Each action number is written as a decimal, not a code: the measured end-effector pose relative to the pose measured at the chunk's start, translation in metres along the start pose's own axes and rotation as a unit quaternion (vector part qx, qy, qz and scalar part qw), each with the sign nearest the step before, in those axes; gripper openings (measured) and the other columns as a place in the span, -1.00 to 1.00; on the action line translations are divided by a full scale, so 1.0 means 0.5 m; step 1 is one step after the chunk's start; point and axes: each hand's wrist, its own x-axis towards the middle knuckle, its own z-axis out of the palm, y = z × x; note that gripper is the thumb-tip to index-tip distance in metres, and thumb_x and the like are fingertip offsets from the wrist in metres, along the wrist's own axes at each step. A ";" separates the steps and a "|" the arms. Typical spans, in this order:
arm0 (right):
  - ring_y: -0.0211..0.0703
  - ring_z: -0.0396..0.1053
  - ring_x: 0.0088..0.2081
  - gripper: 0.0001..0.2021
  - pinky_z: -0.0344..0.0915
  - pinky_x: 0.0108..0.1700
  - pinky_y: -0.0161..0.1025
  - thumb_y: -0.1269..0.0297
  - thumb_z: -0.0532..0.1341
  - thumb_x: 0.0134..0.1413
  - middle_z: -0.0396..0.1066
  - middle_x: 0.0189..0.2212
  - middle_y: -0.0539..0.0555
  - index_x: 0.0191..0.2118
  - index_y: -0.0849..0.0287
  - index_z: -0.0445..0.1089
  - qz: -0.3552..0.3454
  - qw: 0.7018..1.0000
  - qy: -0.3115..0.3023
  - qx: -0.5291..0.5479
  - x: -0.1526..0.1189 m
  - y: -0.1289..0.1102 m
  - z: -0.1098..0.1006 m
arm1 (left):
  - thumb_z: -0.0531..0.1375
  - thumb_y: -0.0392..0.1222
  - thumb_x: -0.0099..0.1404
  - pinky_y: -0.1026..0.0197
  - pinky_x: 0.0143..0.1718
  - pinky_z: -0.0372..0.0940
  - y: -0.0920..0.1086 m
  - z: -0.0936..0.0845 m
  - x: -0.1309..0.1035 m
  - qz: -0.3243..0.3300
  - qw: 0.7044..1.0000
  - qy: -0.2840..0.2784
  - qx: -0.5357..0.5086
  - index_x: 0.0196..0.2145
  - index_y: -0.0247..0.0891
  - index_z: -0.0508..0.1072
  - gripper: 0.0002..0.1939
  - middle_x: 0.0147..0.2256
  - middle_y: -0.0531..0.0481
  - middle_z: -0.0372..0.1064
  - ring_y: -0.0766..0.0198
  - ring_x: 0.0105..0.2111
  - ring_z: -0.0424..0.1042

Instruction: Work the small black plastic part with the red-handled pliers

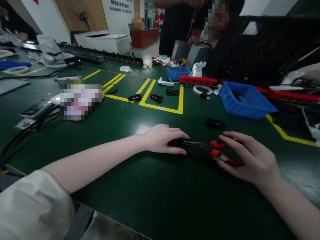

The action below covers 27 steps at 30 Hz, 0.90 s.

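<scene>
The pliers [212, 149] lie on the green table [140, 193], long axis running left to right, between both hands. Their dark metal nose points to the left hand [162, 139], which covers a small black part [176, 142] at the tip with curled fingers. The right hand [247, 158], half closed, grips the red smooth handles. Behind the pliers lies another black part [215, 123], farther back a blue plastic bin [247, 100].

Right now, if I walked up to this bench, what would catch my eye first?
Probably the red-handled pliers on the green table, near the front edge: the right hand grips the handles while the left hand covers a small black part at the tips. Behind them to the right sits a bright blue bin.
</scene>
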 end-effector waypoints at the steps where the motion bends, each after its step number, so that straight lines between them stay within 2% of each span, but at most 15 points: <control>1: 0.12 0.47 -0.13 -0.32 0.47 -0.19 -0.04 0.19 0.34 0.02 0.41 0.01 0.33 0.26 0.21 0.21 -0.006 1.000 0.000 -0.002 0.000 0.000 -0.001 | 0.21 0.10 0.36 0.23 -0.18 0.28 0.000 0.000 0.000 0.000 1.000 0.000 0.002 0.07 -0.25 0.39 -0.54 -0.09 -0.07 0.50 0.23 -0.22 0.50; 8: 0.01 0.45 -0.25 -0.49 0.43 -0.28 -0.12 0.18 0.31 0.07 0.45 -0.19 0.29 0.09 0.34 0.33 -0.028 0.999 -0.010 -0.012 0.006 -0.002 -0.004 | 0.20 0.10 0.37 0.22 -0.17 0.27 0.000 0.000 0.000 -0.001 1.000 -0.006 0.015 0.09 -0.23 0.37 -0.53 -0.08 -0.08 0.48 0.23 -0.21 0.49; 19: 0.11 0.46 -0.26 -0.34 0.38 -0.33 -0.01 0.14 0.34 0.04 0.48 -0.17 0.23 0.27 0.14 0.24 0.000 1.000 -0.019 0.016 -0.002 0.002 0.006 | 0.18 0.13 0.37 0.22 -0.18 0.25 0.000 0.001 0.002 -0.002 1.000 -0.019 0.019 0.05 -0.24 0.41 -0.55 -0.12 -0.04 0.50 0.25 -0.25 0.48; 27: 0.09 0.47 -0.28 -0.43 0.41 -0.35 -0.02 0.16 0.33 0.05 0.48 -0.18 0.24 0.18 0.19 0.31 -0.001 1.000 -0.022 0.020 -0.006 0.002 0.008 | 0.20 0.11 0.37 0.24 -0.20 0.26 0.001 0.000 0.002 -0.004 1.000 -0.015 0.022 0.07 -0.25 0.40 -0.54 -0.11 -0.05 0.50 0.25 -0.25 0.49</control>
